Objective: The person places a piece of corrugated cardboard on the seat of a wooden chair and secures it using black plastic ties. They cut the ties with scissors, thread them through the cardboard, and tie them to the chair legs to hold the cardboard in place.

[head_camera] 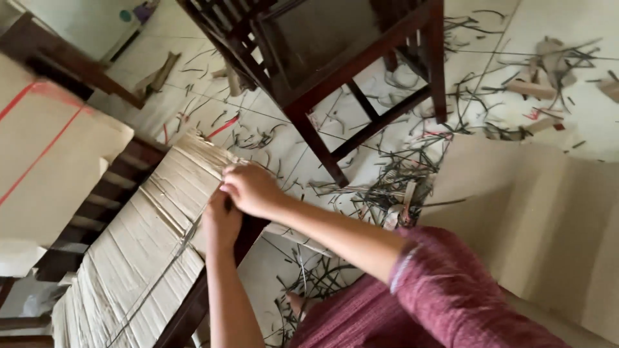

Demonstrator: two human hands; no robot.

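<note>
Mid-trim: both hands, right hand (250,188) over left hand (221,222), pinch the cardboard sheet (138,258) edge. Next probably needs a steady pull along the crease.

Soft, even daylight is filling the scene, leaving the pale tiled floor (567,122) slightly washed out. The dark wooden stool (342,64) is casting only faint shadows. The whole view is looking soft and smeared, with fine detail blurring. The maroon sleeve (451,290) near the lens is sitting out of focus.
</note>
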